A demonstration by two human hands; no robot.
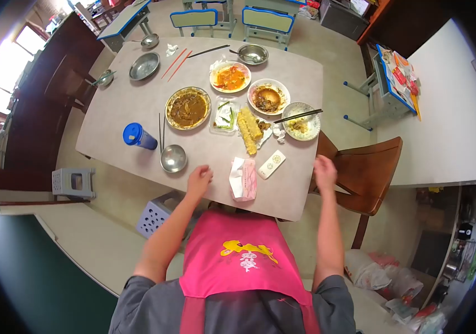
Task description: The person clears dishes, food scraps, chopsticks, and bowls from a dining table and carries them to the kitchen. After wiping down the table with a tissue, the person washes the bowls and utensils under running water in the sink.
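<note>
My left hand [200,179] hovers at the table's near edge, fingers loosely bent and nothing in them. Nearest to it are a steel bowl [174,158] and a pink tissue pack [243,179]. At the right edge of the table is my right hand [325,172], its fingers half curled and holding nothing visible. A white remote-like object [272,165] lies between the tissue pack and that hand. Beyond it, chopsticks [298,116] rest across a patterned bowl [301,129] with food remains. Corn cobs [247,131] lie beside a clear plastic box [225,116].
The table [121,106] also bears a blue-lidded cup [139,136], a plate of brown sauce [188,108], two plates with food remains [230,77], steel bowls [145,67] and red chopsticks [176,64]. A wooden chair [369,172] stands right; plastic stools [73,182] stand left and below.
</note>
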